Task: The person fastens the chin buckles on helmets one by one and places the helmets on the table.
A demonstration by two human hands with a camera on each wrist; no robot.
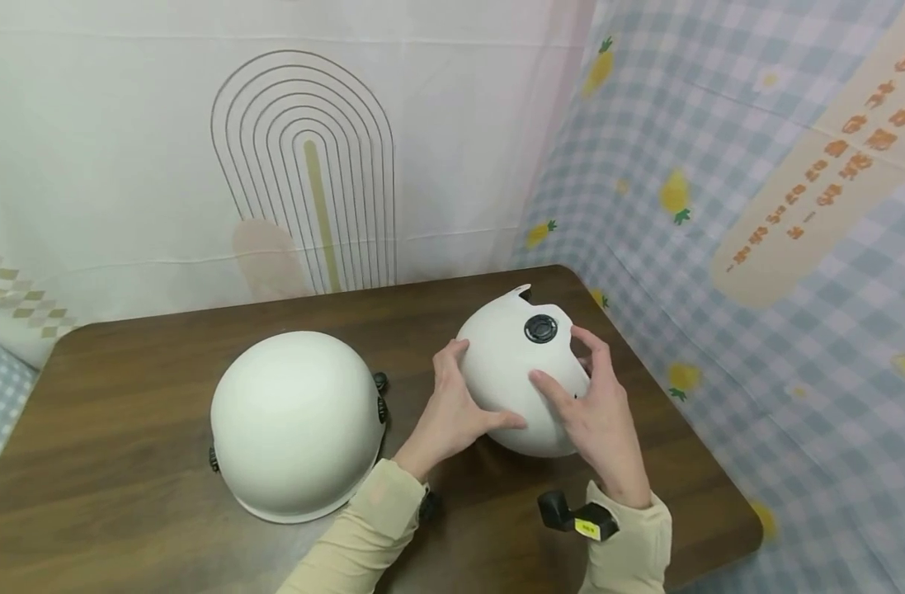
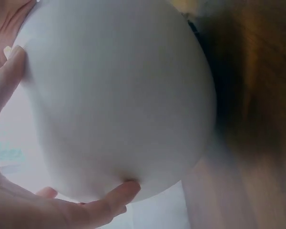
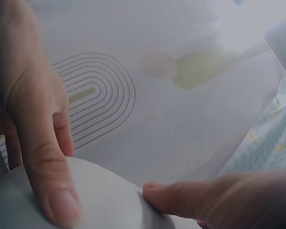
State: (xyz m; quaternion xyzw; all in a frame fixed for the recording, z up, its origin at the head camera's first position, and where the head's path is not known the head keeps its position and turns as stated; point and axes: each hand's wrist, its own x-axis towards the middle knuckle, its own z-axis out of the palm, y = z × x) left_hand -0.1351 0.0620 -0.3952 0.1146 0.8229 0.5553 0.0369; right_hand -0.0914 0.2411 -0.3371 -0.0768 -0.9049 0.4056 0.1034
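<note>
Near the right end of the brown counter (image 1: 125, 396), a tilted white helmet (image 1: 497, 363) lies between both hands, turned so that its round black fitting (image 1: 541, 328) faces upward and its notched rim is exposed. The turn probably serves to bring this side of the shell into the wearer's sight. The left hand (image 1: 452, 417) is spread wide yet curved around the smooth dome, thumb and fingers well apart, grasping it. The right hand (image 1: 604, 412) grasps the same helmet nearer the rim, its thumb on the outer shell and its fingers bent at the edge. Holding from two sides presumably steadies a rounded body that would otherwise roll. Whether its underside touches the counter cannot be made out, the left wrist view being dim and blurred there. To the left, apart from the first, a second white helmet (image 1: 292, 421) stands dome up on the counter, a stance that likely needs no support; black side fittings (image 1: 382, 408) show at its edge.
</note>
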